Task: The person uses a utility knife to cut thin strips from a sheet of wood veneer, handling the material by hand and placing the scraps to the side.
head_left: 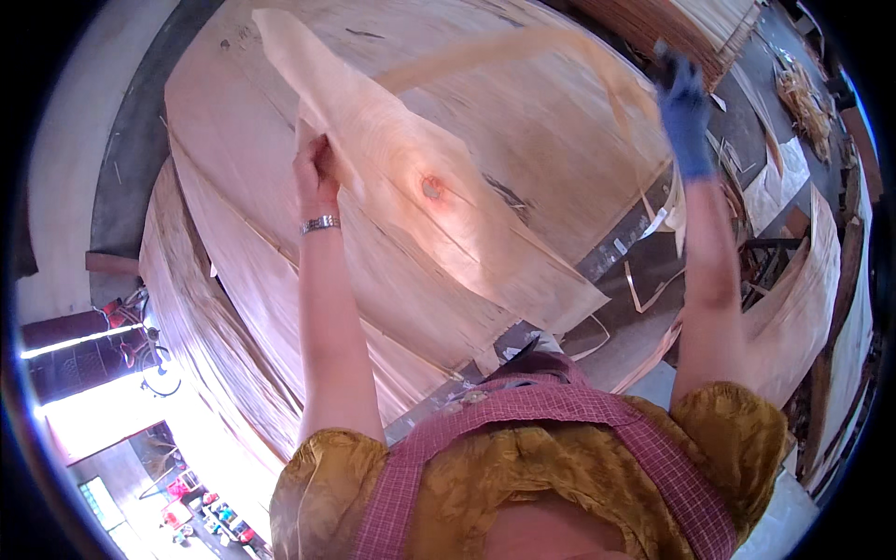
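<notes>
My bare left hand (319,173), with a metal watch on its wrist, pinches the left edge of a pale wood veneer sheet (401,159). The sheet is irregular, narrow at its far end, with a knot hole near its middle. It lies over larger veneer sheets (532,121) spread on the work surface. My right hand (686,121), in a blue glove, is raised at the far right, blurred by motion. Its fingers look curled, with a small dark thing at their tips that I cannot make out. Beside it a thin veneer strip (523,42) arcs through the air, blurred.
Stacked veneer (667,33) stands at the far right. Scraps (803,107) and loose veneer pieces (789,289) lie along the right side. More sheets (205,280) hang over the left edge. A bicycle (154,359) stands at the left, near a bright opening.
</notes>
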The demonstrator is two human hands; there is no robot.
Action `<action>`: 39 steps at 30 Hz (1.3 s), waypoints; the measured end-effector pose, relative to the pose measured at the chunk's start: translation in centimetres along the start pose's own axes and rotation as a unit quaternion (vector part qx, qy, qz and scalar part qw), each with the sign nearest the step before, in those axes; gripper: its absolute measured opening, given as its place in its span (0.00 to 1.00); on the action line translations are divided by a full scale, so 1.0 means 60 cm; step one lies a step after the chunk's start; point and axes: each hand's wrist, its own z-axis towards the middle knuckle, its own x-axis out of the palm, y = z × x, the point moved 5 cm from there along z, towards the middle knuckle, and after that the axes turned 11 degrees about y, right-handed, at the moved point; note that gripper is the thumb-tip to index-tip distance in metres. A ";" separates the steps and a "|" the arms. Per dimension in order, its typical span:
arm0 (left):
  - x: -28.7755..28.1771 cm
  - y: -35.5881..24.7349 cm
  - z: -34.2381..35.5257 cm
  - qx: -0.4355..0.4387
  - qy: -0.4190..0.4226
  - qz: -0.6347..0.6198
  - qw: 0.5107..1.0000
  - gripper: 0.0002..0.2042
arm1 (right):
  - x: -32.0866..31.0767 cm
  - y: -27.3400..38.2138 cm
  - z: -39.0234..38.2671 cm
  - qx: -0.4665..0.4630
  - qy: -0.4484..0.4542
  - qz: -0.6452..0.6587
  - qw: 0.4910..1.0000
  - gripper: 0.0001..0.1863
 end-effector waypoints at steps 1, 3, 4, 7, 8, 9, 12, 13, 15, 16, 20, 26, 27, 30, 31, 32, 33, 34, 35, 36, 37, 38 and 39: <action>-0.021 -0.011 0.006 0.011 0.000 -0.008 1.000 0.11 | 0.009 0.079 -0.056 -0.009 0.001 0.017 1.000 0.17; -0.003 -0.009 0.033 0.015 0.012 -0.023 1.000 0.11 | 0.049 0.175 -0.192 0.028 0.183 0.190 0.964 0.23; 0.027 0.000 0.040 0.003 0.008 -0.025 1.000 0.11 | 0.052 0.228 -0.275 0.039 0.267 0.185 0.945 0.30; 0.076 -0.002 0.052 -0.013 0.031 -0.043 0.998 0.12 | 0.051 0.306 -0.405 0.064 0.406 0.105 0.906 0.37; 0.086 -0.006 0.053 -0.019 0.060 -0.060 0.996 0.12 | 0.052 0.311 -0.422 0.063 0.406 0.107 0.905 0.37; 0.096 -0.006 0.055 -0.020 0.061 -0.061 0.996 0.12 | 0.048 0.311 -0.431 0.061 0.399 0.099 0.909 0.35; 0.109 -0.016 0.058 0.019 0.081 -0.058 0.995 0.13 | 0.040 0.298 -0.431 0.062 0.363 0.112 0.923 0.28; 0.107 -0.023 0.064 0.031 0.103 -0.056 0.993 0.12 | 0.033 0.293 -0.421 0.063 0.334 0.135 0.931 0.23; 0.103 -0.037 0.080 0.047 0.120 -0.057 0.990 0.10 | 0.029 0.249 -0.396 0.144 0.362 0.254 0.885 0.18; 0.109 -0.045 0.090 0.042 0.136 -0.043 0.989 0.12 | 0.035 0.214 -0.390 0.227 0.383 0.365 0.818 0.12; 0.121 -0.037 0.091 0.067 0.140 0.014 0.988 0.16 | -0.004 0.092 -0.308 0.223 0.398 0.394 0.798 0.08; 0.013 0.131 0.010 -0.006 -0.011 0.116 0.993 0.31 | 0.025 -0.043 -0.392 0.156 0.505 0.232 0.817 0.19; -0.030 0.157 -0.010 -0.030 -0.053 0.101 0.993 0.36 | 0.028 -0.033 -0.390 0.147 0.508 0.235 0.816 0.19; -0.104 0.217 -0.076 -0.060 -0.166 0.134 0.975 0.37 | 0.011 -0.002 -0.387 0.176 0.554 0.267 0.769 0.19; -0.097 0.232 -0.090 -0.064 -0.164 0.133 0.975 0.37 | 0.009 -0.012 -0.400 0.180 0.554 0.264 0.769 0.19; -0.087 0.246 -0.104 -0.049 -0.155 0.107 0.981 0.34 | 0.008 -0.026 -0.413 0.184 0.552 0.258 0.772 0.17; -0.078 0.250 -0.115 -0.031 -0.148 0.082 0.985 0.32 | 0.007 -0.034 -0.416 0.186 0.549 0.253 0.775 0.16; -0.074 0.251 -0.124 -0.033 -0.147 0.081 0.985 0.32 | 0.004 -0.044 -0.417 0.188 0.549 0.252 0.775 0.16; -0.066 0.260 -0.129 -0.060 -0.129 0.006 0.990 0.28 | 0.002 -0.061 -0.425 0.212 0.590 0.190 0.755 0.18; -0.066 0.267 -0.131 -0.082 -0.112 -0.071 0.988 0.24 | 0.000 -0.073 -0.428 0.231 0.628 0.127 0.733 0.21; -0.074 0.265 -0.127 -0.081 -0.113 -0.073 0.988 0.24 | 0.000 -0.082 -0.429 0.229 0.628 0.126 0.733 0.21; -0.082 0.266 -0.119 -0.109 -0.125 -0.159 0.973 0.21 | -0.001 -0.089 -0.429 0.202 0.623 0.094 0.750 0.21; -0.091 0.268 -0.110 -0.135 -0.136 -0.245 0.950 0.19 | -0.001 -0.095 -0.426 0.174 0.617 0.062 0.765 0.21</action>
